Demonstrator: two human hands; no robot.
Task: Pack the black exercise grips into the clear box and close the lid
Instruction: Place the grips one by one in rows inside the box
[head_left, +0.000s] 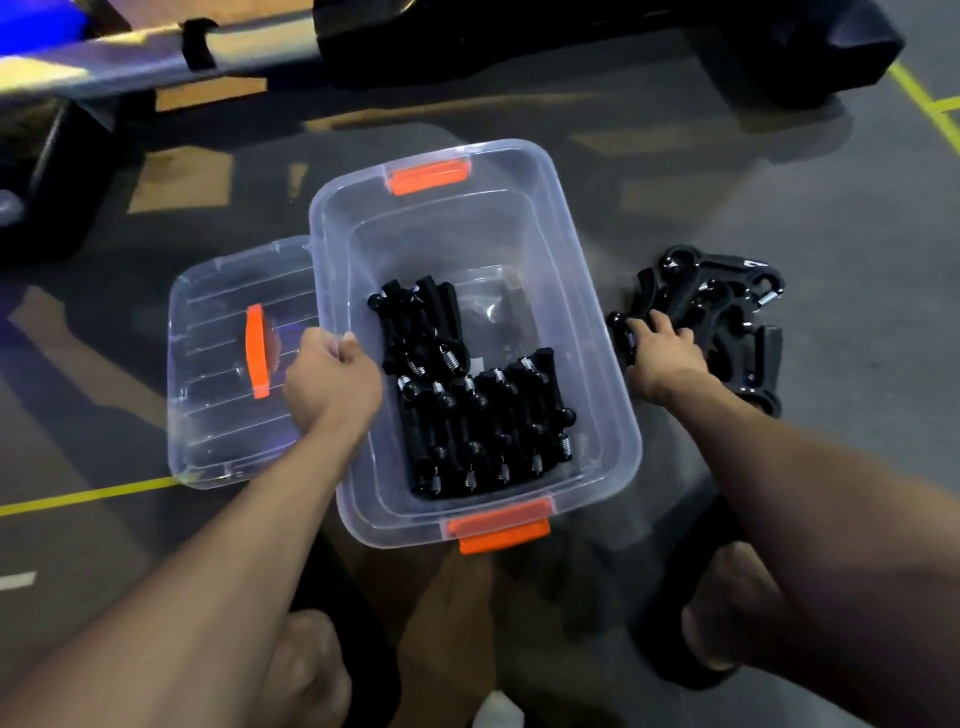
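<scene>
— Head view, left side first: what's there?
— Clear lid (228, 374) flat on the floor; left hand (332, 379) curled over the clear box (597, 415) rim.
— Inside?
— Black grips (483, 415) in rows, near end.
— Right?
— Right hand (660, 353) closing its fingers on one grip in the loose pile (727, 317) on the floor.

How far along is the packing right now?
Partly done: many grips already lie in the clear box. The right hand grips one from the floor pile while the left hand holds the box's rim. That pile remains, and the lid lies off beside the box.
</scene>
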